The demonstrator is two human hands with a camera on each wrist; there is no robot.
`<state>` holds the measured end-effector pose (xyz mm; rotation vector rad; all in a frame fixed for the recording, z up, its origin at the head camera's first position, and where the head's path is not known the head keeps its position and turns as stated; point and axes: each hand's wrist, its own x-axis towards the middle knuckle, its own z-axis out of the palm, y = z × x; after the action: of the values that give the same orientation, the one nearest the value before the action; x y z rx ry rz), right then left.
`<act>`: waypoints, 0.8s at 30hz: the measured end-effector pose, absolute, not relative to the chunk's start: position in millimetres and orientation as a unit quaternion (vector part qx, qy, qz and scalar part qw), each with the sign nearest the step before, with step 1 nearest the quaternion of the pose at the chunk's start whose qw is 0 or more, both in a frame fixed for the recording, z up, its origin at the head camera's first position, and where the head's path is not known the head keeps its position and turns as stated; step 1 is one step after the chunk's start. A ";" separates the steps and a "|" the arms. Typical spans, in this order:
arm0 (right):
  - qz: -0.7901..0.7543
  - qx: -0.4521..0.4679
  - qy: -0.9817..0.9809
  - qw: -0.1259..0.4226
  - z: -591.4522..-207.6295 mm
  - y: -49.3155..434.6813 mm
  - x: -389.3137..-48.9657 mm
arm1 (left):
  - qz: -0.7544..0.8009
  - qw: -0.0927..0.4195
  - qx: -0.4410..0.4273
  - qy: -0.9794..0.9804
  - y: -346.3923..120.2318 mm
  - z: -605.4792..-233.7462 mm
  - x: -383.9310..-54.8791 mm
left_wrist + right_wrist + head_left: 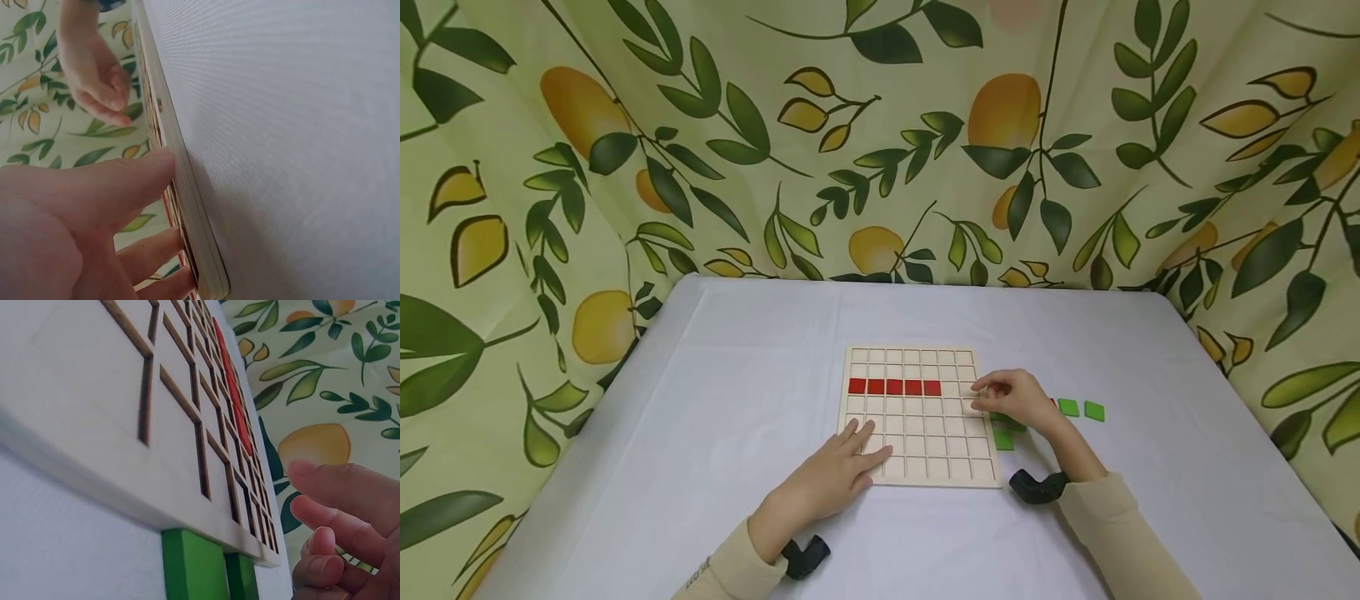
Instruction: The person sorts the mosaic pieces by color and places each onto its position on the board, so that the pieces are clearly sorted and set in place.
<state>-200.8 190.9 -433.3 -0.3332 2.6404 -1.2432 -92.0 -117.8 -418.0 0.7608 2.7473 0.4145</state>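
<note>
A pale wooden grid board lies on the table, and several red square tiles form a row in its third row of cells from the back. My left hand rests with spread fingers on the board's front left corner. In the left wrist view the thumb touches the board's edge. Over the board's right edge hovers my right hand, its thumb and index finger apart. The right wrist view shows nothing between those fingers. Green tiles lie under and beside this hand, against the board's edge.
Farther right lie two more green tiles, with a red tile partly hidden behind the right hand. A white cloth covers the table. Behind it hangs a curtain patterned with leaves and fruit. Black wrist mounts sit at both cuffs.
</note>
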 end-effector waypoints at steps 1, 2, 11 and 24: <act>-0.419 -0.108 0.896 0.102 -433.4 191.3 -199.9 | 0.143 0.130 0.262 0.946 -118.0 -418.0 -91.9; -0.416 -0.107 0.897 0.101 -433.3 191.7 -198.9 | 0.143 0.129 0.261 0.946 -118.1 -418.1 -91.8; -0.413 -0.102 0.900 0.092 -434.3 198.7 -192.5 | 0.139 0.130 0.262 0.946 -118.9 -420.5 -92.1; -0.429 -0.093 0.895 0.081 -437.9 219.1 -182.9 | 0.138 0.130 0.262 0.946 -117.7 -420.3 -92.2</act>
<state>-182.9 219.1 -437.9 -0.2772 2.6753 -1.2829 -92.2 -117.7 -420.3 0.7611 2.7493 0.3999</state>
